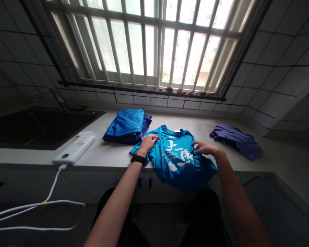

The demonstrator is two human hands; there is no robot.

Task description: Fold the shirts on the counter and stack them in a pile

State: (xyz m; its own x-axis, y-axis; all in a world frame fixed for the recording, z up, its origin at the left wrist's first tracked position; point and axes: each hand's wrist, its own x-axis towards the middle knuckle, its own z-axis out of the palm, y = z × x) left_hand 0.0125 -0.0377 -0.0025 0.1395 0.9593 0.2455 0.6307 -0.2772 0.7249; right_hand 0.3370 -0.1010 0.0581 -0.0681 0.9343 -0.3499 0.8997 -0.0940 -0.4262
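Nearest, the person's dark-clad legs stand against the counter, and a white cable loops off to the left. A blue T-shirt lies on the counter between the hands, neck end away from the person, its lower part hanging over the front edge. The left hand, with a black band at the wrist, rests on the shirt's left shoulder. The right hand is at its right side, fingers and thumb curved; I can't tell whether either hand pinches the cloth. The cable plugs into a white power bank beside the dark sink. Farther back sit folded blue clothes at left and a purple garment at right, below a barred window.
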